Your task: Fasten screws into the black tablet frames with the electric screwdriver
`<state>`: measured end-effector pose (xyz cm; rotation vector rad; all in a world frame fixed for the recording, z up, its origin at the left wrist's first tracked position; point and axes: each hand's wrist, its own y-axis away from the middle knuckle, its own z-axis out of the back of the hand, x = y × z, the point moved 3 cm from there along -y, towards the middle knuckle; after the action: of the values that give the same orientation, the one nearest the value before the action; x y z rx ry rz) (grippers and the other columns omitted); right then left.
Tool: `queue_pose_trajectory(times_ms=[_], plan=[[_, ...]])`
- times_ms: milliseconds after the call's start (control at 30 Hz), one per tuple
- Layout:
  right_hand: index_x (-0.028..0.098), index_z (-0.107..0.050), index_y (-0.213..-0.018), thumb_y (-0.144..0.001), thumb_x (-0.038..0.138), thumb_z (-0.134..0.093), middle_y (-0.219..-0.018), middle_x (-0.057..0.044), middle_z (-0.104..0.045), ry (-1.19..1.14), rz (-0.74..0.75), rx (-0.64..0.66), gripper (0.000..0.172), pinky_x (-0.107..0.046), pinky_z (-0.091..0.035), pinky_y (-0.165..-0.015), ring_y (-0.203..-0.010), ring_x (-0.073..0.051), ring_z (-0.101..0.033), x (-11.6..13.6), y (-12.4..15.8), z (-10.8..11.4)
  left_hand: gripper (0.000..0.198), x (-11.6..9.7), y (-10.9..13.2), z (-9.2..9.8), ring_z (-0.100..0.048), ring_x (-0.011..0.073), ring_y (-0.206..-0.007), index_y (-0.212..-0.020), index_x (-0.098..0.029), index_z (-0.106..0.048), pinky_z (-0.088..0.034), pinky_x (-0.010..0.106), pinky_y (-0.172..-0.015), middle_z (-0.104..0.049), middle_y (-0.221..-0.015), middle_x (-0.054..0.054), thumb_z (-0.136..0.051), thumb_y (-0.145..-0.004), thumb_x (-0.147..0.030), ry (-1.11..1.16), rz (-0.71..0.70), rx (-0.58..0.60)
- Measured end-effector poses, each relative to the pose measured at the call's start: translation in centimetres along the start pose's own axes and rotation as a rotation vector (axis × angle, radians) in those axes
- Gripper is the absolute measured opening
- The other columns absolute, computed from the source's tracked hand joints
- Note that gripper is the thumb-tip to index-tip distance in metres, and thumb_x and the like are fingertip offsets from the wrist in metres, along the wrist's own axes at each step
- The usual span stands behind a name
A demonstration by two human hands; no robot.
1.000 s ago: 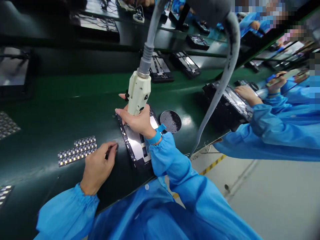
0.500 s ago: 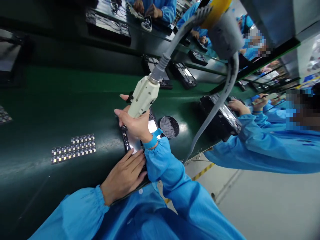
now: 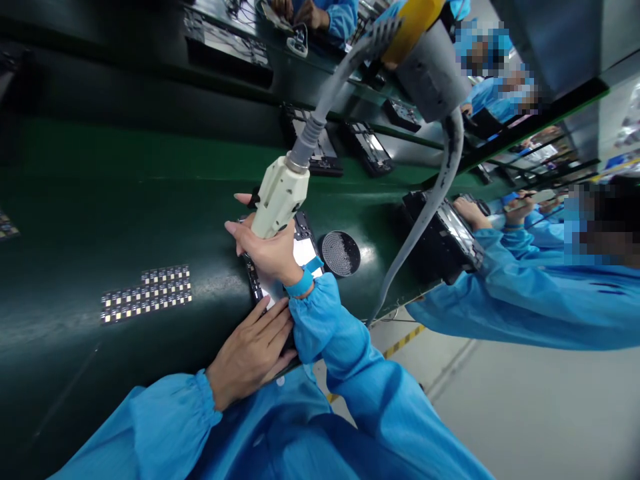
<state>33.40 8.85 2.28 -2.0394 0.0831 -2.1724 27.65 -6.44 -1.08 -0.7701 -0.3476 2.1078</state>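
Note:
My right hand (image 3: pixel 276 255) is wrapped round a cream electric screwdriver (image 3: pixel 281 195), which leans with its lower end downward over a black device housing (image 3: pixel 306 248) with white panels. The driver's tip is hidden behind my fingers, so contact with the housing cannot be told. A blue strap circles my right wrist. Lying palm down, my left hand (image 3: pixel 253 350) has its fingers stretched out over the near edge of that housing. Just right of the housing is a round dark dish (image 3: pixel 341 253) with a grey dotted surface.
Small circuit boards (image 3: pixel 147 295) lie in rows on the green bench (image 3: pixel 75 267). More black housings (image 3: pixel 367 148) stand at the back. A grey cable (image 3: pixel 425 213) loops down from above. On the right, a co-worker's hands (image 3: pixel 473 212) are beside a stack of housings (image 3: pixel 443 237).
The view has shifted slightly. The screwdriver's upper end and its cable appear a little farther left and lower; my right hand keeps its hold and my left hand still lies on the housing.

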Motion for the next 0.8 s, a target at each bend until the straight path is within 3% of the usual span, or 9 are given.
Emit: queue_pose_trajectory(times_ms=[133,333,433,500,567,667,767,800], plan=[[0.016,-0.064,-0.09,-0.081,0.028,-0.072,-0.057,0.004,-0.058,0.03,0.054,0.015,0.016,-0.032,-0.059,-0.07,-0.054,-0.013,-0.059,0.2,0.3,-0.2,0.035,-0.3,0.0,-0.5,-0.056,0.0312,-0.128,-0.122,-0.003,-0.061,-0.044,0.049,-0.112,-0.065,-0.128,0.016,-0.052,-0.097,-0.025,-0.031,-0.021,-0.018],[0.019,-0.059,-0.073,-0.081,0.031,-0.072,-0.059,0.003,-0.057,0.119,0.041,0.051,0.019,-0.032,-0.059,-0.069,-0.059,-0.014,-0.06,0.0,0.5,-0.3,0.034,-0.3,0.1,-0.9,-0.056,0.031,-0.127,-0.125,-0.002,-0.059,-0.047,0.05,-0.111,-0.064,-0.128,0.018,-0.052,-0.096,-0.018,-0.073,-0.044,-0.011],[0.019,-0.063,-0.089,-0.081,0.028,-0.072,-0.059,0.004,-0.056,0.092,0.057,0.065,0.015,-0.032,-0.058,-0.07,-0.058,-0.014,-0.059,0.0,0.5,-0.3,0.034,-0.4,0.1,-1.3,-0.054,0.0322,-0.13,-0.126,-0.002,-0.058,-0.046,0.051,-0.112,-0.063,-0.13,0.02,-0.05,-0.095,-0.014,-0.078,-0.038,-0.011],[0.019,-0.062,-0.101,-0.079,0.028,-0.073,-0.059,0.006,-0.055,0.082,0.063,0.073,0.026,-0.031,-0.057,-0.066,-0.056,-0.013,-0.056,-0.1,0.5,-0.3,0.034,-0.6,0.1,-1.6,-0.055,0.0324,-0.129,-0.125,-0.001,-0.059,-0.047,0.051,-0.111,-0.063,-0.13,0.019,-0.05,-0.094,-0.012,-0.088,-0.043,-0.013],[0.019,-0.06,-0.098,-0.078,0.032,-0.074,-0.059,0.005,-0.055,0.092,0.071,0.084,0.027,-0.031,-0.056,-0.063,-0.056,-0.014,-0.054,-0.3,0.5,-0.3,0.032,-0.8,0.1,-1.5,-0.057,0.0325,-0.127,-0.123,-0.002,-0.06,-0.05,0.05,-0.109,-0.064,-0.128,0.019,-0.051,-0.095,-0.015,-0.09,-0.052,-0.012],[0.02,-0.055,-0.083,-0.078,0.035,-0.073,-0.064,0.002,-0.059,0.124,0.086,0.083,0.024,-0.031,-0.055,-0.063,-0.06,-0.014,-0.055,-0.3,0.5,-0.3,0.031,-0.4,0.0,1.3,-0.062,0.0283,-0.12,-0.119,-0.006,-0.063,-0.054,0.044,-0.106,-0.069,-0.12,0.014,-0.056,-0.096,-0.025,-0.032,-0.035,-0.073],[0.02,-0.052,-0.077,-0.081,0.034,-0.072,-0.075,-0.002,-0.064,0.176,0.051,0.099,0.024,-0.029,-0.055,-0.066,-0.065,-0.014,-0.059,-0.3,0.4,-0.1,0.037,1.8,-1.5,7.6,-0.068,0.0228,-0.108,-0.128,-0.014,-0.06,-0.059,0.037,-0.1,-0.07,-0.117,0.008,-0.061,-0.094,-0.029,-0.086,0.146,-0.258],[0.019,-0.053,-0.079,-0.081,0.034,-0.072,-0.076,-0.002,-0.065,0.188,0.045,0.116,0.023,-0.028,-0.054,-0.066,-0.067,-0.014,-0.06,-0.3,0.4,-0.1,0.049,2.7,-2.5,9.9,-0.066,0.0242,-0.113,-0.139,-0.018,-0.053,-0.058,0.039,-0.101,-0.065,-0.13,0.008,-0.062,-0.094,-0.033,-0.13,0.182,-0.312]])
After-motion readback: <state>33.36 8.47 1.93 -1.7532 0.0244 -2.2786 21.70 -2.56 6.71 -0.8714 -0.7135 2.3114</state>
